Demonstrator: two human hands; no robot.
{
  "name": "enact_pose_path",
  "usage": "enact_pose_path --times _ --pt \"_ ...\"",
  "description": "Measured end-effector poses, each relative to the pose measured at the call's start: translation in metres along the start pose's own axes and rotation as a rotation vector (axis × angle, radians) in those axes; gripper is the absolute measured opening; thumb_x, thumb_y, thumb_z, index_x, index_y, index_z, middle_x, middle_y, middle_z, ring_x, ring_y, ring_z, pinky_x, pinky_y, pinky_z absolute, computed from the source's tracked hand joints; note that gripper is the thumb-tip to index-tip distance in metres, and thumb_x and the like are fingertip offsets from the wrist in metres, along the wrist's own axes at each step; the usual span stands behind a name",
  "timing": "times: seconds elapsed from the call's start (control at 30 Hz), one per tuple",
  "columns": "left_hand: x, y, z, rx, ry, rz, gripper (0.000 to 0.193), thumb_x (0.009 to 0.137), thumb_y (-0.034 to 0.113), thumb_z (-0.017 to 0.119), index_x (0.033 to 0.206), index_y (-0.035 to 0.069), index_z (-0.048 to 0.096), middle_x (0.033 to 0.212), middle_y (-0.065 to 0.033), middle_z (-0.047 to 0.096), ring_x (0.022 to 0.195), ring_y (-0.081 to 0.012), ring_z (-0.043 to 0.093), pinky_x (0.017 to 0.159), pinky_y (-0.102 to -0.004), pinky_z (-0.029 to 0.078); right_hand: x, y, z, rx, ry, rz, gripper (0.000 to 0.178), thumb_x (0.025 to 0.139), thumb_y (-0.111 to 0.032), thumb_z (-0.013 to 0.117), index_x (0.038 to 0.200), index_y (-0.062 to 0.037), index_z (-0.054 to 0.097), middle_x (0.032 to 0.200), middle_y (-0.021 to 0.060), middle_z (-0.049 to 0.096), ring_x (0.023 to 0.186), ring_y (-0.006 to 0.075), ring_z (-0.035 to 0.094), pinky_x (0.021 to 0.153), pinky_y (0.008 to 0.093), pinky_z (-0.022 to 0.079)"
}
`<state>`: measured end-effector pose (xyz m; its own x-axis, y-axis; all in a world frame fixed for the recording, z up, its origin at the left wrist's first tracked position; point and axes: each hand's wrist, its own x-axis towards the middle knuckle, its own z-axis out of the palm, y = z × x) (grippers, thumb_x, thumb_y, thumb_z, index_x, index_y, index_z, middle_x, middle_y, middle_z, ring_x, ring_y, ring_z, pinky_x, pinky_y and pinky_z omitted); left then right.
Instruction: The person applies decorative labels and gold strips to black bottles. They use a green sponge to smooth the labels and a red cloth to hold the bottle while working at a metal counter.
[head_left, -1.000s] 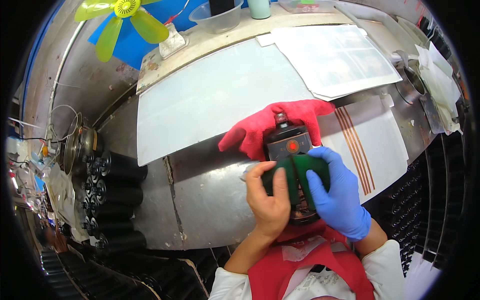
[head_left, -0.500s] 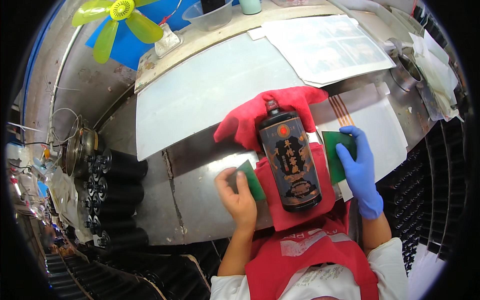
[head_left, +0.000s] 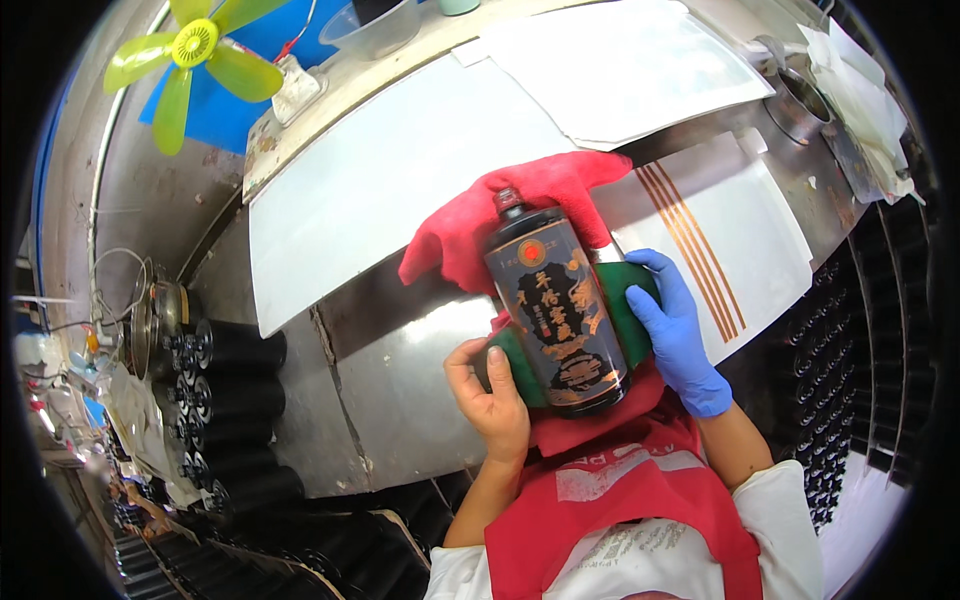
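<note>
A dark bottle (head_left: 562,320) with copper-coloured decoration and a red spot lies face up before me, its neck pointing away. Under its neck and shoulders is a red cloth (head_left: 440,240), and more red padding shows below it. My bare left hand (head_left: 492,402) pinches a flexible green sheet (head_left: 518,368) against the bottle's left side. On the opposite side, my blue-gloved right hand (head_left: 680,340) grips another green sheet (head_left: 622,300), which bends against the bottle. The bottle hides the inner edges of both sheets.
Several copper-coloured strips (head_left: 692,250) lie on a white sheet (head_left: 765,230) to the right. Large white boards (head_left: 400,170) cover the far table. Black bottles (head_left: 240,345) are stacked at left, more (head_left: 800,400) at right. A green fan (head_left: 195,45) stands far left, a metal cup (head_left: 800,105) far right.
Both hands have brought the green sheets inward until they lie against the bottle's sides. My right hand has moved off the copper strips, so more of them shows. The view has shifted slightly.
</note>
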<state>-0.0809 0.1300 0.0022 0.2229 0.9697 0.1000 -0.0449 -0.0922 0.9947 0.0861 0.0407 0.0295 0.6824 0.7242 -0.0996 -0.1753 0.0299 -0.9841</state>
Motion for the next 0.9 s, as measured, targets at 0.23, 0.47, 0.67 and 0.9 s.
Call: enact_pose_path --times 0.23,0.47,0.67,0.9 --pt "0.007 -0.002 -0.005 0.225 -0.02 0.081 0.017 0.094 0.01 0.051 0.108 0.001 0.046 0.103 -0.0041 0.046 0.093 -0.0111 0.045 0.085 -0.0247 0.038 0.052 0.0 0.016 0.097 0.052 -0.168 0.034 0.082 0.0 0.063 0.113 -0.0029 0.051 0.108 0.0051 0.053 0.098 0.0115 0.052 0.085 0.0233 0.044" --pt "0.021 -0.018 -0.06 0.864 0.003 0.195 0.018 0.088 0.01 0.055 0.103 0.0 0.052 0.1 -0.0167 0.055 0.098 -0.0304 0.052 0.088 -0.0364 0.038 0.017 -0.01 -0.014 -0.027 -0.295 -0.598 0.019 0.067 0.008 0.07 0.081 -0.0037 0.066 0.086 0.0072 0.065 0.083 0.0183 0.063 0.074 0.0278 0.051" --pt "0.016 -0.026 -0.074 1.332 -0.125 0.214 0.035 0.088 0.024 0.057 0.116 0.003 0.051 0.12 -0.0204 0.05 0.108 -0.0345 0.05 0.093 -0.0422 0.036 -0.041 -0.01 -0.046 -0.052 -0.451 -0.242 0.019 0.068 0.004 0.072 0.085 -0.0022 0.068 0.088 0.0091 0.066 0.083 0.0184 0.064 0.074 0.0285 0.05" --pt "-0.022 0.021 -0.03 0.419 -0.574 0.426 0.093 0.079 0.021 0.07 0.144 -0.003 0.008 0.143 -0.0226 0.029 0.127 -0.0298 0.038 0.103 -0.0385 0.032 0.094 -0.058 0.015 0.034 -0.21 -0.101 0.019 0.071 -0.005 0.075 0.087 -0.0017 0.066 0.082 0.0038 0.065 0.075 0.0076 0.058 0.066 0.0232 0.048"
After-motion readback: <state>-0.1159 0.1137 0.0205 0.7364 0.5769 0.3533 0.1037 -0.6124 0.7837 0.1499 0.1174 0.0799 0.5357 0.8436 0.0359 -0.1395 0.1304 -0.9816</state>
